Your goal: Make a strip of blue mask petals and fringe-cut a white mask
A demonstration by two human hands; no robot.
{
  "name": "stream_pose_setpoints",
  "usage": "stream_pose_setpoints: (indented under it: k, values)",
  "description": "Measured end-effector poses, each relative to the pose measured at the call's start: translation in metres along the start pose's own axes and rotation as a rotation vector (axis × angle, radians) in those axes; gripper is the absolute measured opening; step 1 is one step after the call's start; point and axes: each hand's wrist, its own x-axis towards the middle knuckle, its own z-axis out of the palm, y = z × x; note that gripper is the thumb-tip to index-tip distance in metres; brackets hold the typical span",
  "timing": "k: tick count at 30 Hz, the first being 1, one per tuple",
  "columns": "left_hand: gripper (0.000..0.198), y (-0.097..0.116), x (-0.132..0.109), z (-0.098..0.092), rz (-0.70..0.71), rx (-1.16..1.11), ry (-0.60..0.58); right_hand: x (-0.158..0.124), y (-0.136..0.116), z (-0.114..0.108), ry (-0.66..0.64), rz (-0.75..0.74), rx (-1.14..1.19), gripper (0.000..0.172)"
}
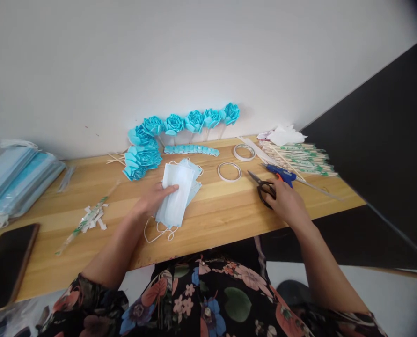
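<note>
My left hand (pixel 154 198) holds a light blue face mask (pixel 175 195) by its left edge, just above the wooden table (pixel 215 220); its white ear loops trail toward the table's near edge. More masks lie under it. My right hand (pixel 284 200) rests on the black handles of a pair of scissors (pixel 262 186), whose blades point away to the left. A blue glue gun (pixel 281 173) lies just beyond that hand.
Blue folded-mask roses (pixel 194 121) lean against the white wall, with more petals (pixel 141 159) piled left. Two tape rings (pixel 229 171) lie mid-table. Wrapped chopsticks (pixel 299 159) lie at the right, a mask stack (pixel 15 175) and a phone (pixel 8 262) at the left.
</note>
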Motion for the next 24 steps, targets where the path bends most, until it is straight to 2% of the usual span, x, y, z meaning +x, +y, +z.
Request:
stream_pose_setpoints:
  k: [2,5,7,10,13,16,20,24]
  values:
    - [0.057,-0.002,0.002,0.004,0.017,-0.010,-0.010,0.000,0.006,-0.005,0.046,0.065,0.234,0.057]
    - [0.057,-0.001,0.007,0.013,0.014,-0.044,0.001,-0.001,0.002,-0.012,0.108,0.061,0.706,0.064]
    - [0.054,0.003,0.012,0.019,0.019,-0.050,0.017,0.000,-0.013,-0.014,0.098,0.067,0.942,0.059]
    - [0.050,0.012,0.021,0.028,0.068,-0.050,0.002,0.006,-0.047,-0.014,0.036,0.084,1.174,0.047]
    - [0.047,0.027,0.025,0.033,0.156,-0.078,-0.068,0.017,-0.078,-0.013,-0.067,-0.012,1.300,0.042]
    - [0.047,0.044,0.024,0.035,0.227,-0.095,-0.099,0.034,-0.098,-0.013,-0.228,-0.121,1.385,0.044]
    - [0.046,0.067,0.019,0.028,0.278,-0.109,-0.123,0.061,-0.109,-0.008,-0.418,-0.242,1.391,0.052]
    - [0.041,0.083,0.020,0.016,0.320,-0.055,-0.074,0.084,-0.114,0.000,-0.571,-0.351,1.331,0.059]
